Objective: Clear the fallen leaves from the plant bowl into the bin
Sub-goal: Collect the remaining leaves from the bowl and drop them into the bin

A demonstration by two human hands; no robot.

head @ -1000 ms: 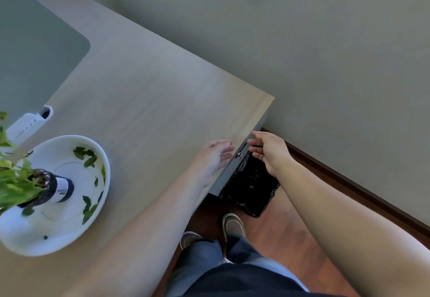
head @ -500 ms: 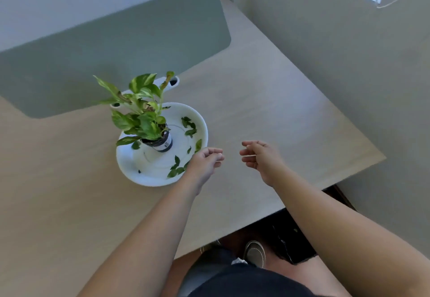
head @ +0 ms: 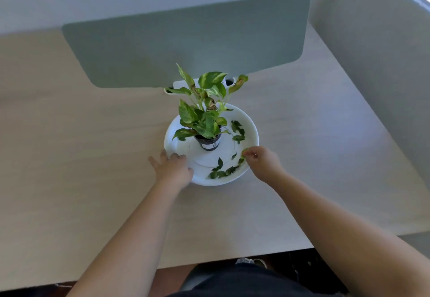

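Note:
A white plant bowl (head: 252,134) sits mid-desk with a small potted plant (head: 204,120) in a black pot standing in it. Several fallen green leaves (head: 223,172) lie along the bowl's near right side, and more leaves (head: 237,130) lie at its right. My left hand (head: 173,166) rests with spread fingers on the bowl's near left rim. My right hand (head: 260,160) is at the right rim, its fingertips pinched on a pale green leaf (head: 244,151). The black bin (head: 300,266) shows only partly, under the desk's near edge at right.
A grey-green divider panel (head: 186,41) stands behind the bowl with a white cable grommet (head: 229,81) at its foot. The wooden desk (head: 69,168) ends at the wall on the right. My shoes and dark trousers show below the near edge.
My view swung from the bin at the desk's corner back to the bowl. Both hands moved from the desk edge to the bowl; the left settled on its rim, the right pinched a leaf.

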